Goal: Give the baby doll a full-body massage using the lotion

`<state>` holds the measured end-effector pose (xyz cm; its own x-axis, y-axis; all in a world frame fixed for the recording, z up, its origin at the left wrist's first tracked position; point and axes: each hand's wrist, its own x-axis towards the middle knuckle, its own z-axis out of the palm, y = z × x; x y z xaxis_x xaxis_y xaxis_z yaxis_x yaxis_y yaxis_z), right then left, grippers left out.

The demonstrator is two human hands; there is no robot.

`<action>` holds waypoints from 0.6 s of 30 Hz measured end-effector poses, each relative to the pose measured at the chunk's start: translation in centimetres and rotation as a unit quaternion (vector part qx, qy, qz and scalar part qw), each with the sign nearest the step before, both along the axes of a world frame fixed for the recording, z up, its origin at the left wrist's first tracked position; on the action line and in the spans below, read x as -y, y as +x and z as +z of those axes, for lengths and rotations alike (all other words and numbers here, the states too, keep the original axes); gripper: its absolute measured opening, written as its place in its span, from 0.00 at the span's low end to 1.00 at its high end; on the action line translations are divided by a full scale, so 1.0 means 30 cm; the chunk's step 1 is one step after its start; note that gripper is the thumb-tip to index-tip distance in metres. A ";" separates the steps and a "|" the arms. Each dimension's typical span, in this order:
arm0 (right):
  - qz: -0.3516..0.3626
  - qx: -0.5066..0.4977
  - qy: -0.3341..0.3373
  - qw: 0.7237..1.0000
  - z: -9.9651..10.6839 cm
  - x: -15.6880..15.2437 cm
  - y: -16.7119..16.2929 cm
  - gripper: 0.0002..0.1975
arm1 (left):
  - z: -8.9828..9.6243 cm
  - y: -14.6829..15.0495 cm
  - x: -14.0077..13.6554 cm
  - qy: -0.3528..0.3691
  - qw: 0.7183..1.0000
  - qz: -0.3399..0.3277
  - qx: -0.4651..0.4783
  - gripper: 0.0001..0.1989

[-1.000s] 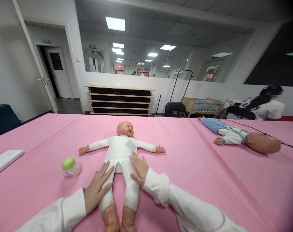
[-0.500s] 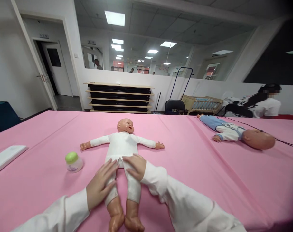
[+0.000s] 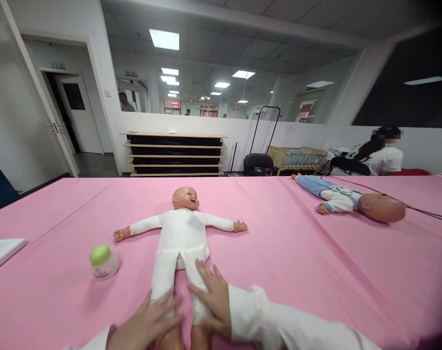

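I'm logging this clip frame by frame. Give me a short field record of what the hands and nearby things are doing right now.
left hand: flat on the doll's lower left leg
right hand: flat on the doll's other leg
doll: on its back in a white suit, arms spread
surface: pink table cover
nearby: green-capped jar, left of the doll
farther: second doll, far right

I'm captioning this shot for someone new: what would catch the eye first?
A baby doll in white lies face up, arms spread, mid-table on the pink cloth, with the left hand and right hand flat on its lower legs. A green-capped jar stands to its left; a second doll lies far right.
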<state>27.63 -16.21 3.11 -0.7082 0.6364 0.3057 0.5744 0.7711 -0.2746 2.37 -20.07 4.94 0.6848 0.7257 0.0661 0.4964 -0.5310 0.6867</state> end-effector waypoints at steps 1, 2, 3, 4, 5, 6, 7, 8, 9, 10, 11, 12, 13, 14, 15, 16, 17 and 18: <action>-0.002 0.010 0.011 1.000 -0.021 0.018 -0.002 0.24 | -0.003 0.005 0.005 -0.012 0.999 -0.043 -0.002 0.19; 0.011 0.021 0.011 1.000 -0.026 0.030 -0.003 0.19 | 0.004 0.008 0.008 -0.025 0.997 -0.074 0.001 0.17; 0.036 0.033 -0.002 0.999 -0.014 0.034 -0.005 0.16 | 0.018 0.010 0.009 -0.039 0.994 -0.098 0.005 0.17; 0.069 0.045 -0.021 0.996 0.015 0.028 -0.009 0.14 | 0.037 0.013 0.004 -0.049 0.993 -0.105 0.012 0.17; 0.098 0.054 -0.045 0.993 0.053 0.013 -0.016 0.15 | 0.056 0.018 -0.006 -0.052 0.994 -0.090 0.019 0.18; 0.091 0.052 -0.067 0.992 0.092 -0.008 -0.026 0.17 | 0.070 0.025 -0.017 -0.043 0.997 -0.055 0.023 0.19; 0.057 0.040 -0.068 0.995 0.127 -0.028 -0.037 0.20 | 0.075 0.034 -0.028 -0.017 1.000 -0.007 0.020 0.20; 0.034 0.035 -0.061 0.997 0.150 -0.041 -0.047 0.24 | 0.071 0.042 -0.035 0.020 0.999 0.040 0.010 0.20; 0.019 0.035 -0.050 0.998 0.161 -0.046 -0.053 0.26 | 0.059 0.049 -0.036 0.064 0.995 0.076 -0.006 0.20; 0.015 0.038 -0.040 0.998 0.159 -0.039 -0.055 0.27 | 0.042 0.053 -0.030 0.107 0.990 0.092 -0.022 0.20; 0.026 0.041 -0.037 0.998 0.148 -0.023 -0.051 0.28 | 0.024 0.052 -0.018 0.137 0.986 0.086 -0.032 0.19; 0.052 0.041 -0.044 0.997 0.133 -0.003 -0.042 0.27 | 0.009 0.046 -0.003 0.150 0.986 0.063 -0.029 0.19; 0.092 0.034 -0.062 0.993 0.118 0.017 -0.031 0.26 | 0.002 0.036 0.011 0.141 0.989 0.034 -0.013 0.18; 0.138 0.019 -0.088 0.986 0.108 0.032 -0.019 0.23 | 0.004 0.025 0.021 0.112 0.994 0.005 0.012 0.18; 0.181 -0.002 -0.114 0.977 0.104 0.038 -0.010 0.21 | 0.013 0.014 0.025 0.070 0.997 -0.015 0.041 0.18; 0.208 -0.029 -0.134 0.968 0.107 0.035 -0.003 0.19 | 0.027 0.005 0.023 0.029 0.997 -0.009 0.069 0.18; 0.209 -0.056 -0.140 0.966 0.114 0.025 -0.001 0.19 | 0.041 0.000 0.016 0.001 0.996 0.022 0.090 0.19; 0.184 -0.078 -0.133 0.971 0.121 0.010 -0.002 0.20 | 0.052 -0.001 0.006 -0.005 0.993 0.063 0.098 0.19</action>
